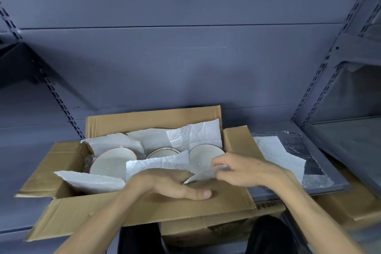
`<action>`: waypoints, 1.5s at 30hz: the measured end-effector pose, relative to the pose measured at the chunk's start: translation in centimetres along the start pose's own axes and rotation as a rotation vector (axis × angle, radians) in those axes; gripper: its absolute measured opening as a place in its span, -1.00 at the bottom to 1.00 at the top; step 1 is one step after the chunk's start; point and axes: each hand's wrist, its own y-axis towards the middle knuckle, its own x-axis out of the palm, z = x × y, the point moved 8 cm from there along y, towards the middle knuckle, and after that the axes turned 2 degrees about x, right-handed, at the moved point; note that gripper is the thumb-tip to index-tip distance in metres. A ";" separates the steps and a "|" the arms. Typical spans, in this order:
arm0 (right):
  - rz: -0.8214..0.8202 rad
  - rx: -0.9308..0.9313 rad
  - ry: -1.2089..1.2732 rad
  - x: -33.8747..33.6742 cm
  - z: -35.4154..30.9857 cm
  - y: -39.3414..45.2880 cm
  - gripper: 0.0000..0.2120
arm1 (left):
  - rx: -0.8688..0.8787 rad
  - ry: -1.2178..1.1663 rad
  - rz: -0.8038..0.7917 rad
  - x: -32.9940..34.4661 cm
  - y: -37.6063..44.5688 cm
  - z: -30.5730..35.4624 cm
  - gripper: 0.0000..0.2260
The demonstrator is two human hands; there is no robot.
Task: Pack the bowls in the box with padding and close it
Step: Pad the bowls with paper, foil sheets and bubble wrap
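Note:
An open cardboard box [68,210] stands on a grey shelf with all its flaps spread out. Inside sit three pale bowls: a red-rimmed bowl [112,164] at the left, a brown-ringed bowl [162,151] in the middle and a dark-rimmed bowl [203,155] at the right. White padding sheets [191,135] line the back wall, and more padding [92,181] hangs over the front left. My left hand [165,183] lies on the front flap, fingers reaching into the box. My right hand [241,169] pinches a white padding piece [203,175] over the box's front right.
A silver foil sheet [296,146] with white padding on it lies on the shelf right of the box. Slotted shelf uprights [321,72] rise at both sides. A second cardboard box [206,231] sits below, under the front flap.

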 end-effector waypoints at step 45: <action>0.728 0.936 0.298 0.1 26.1 -9.0 0.03 | 0.348 0.406 0.621 -7.8 11.9 12.6 -0.72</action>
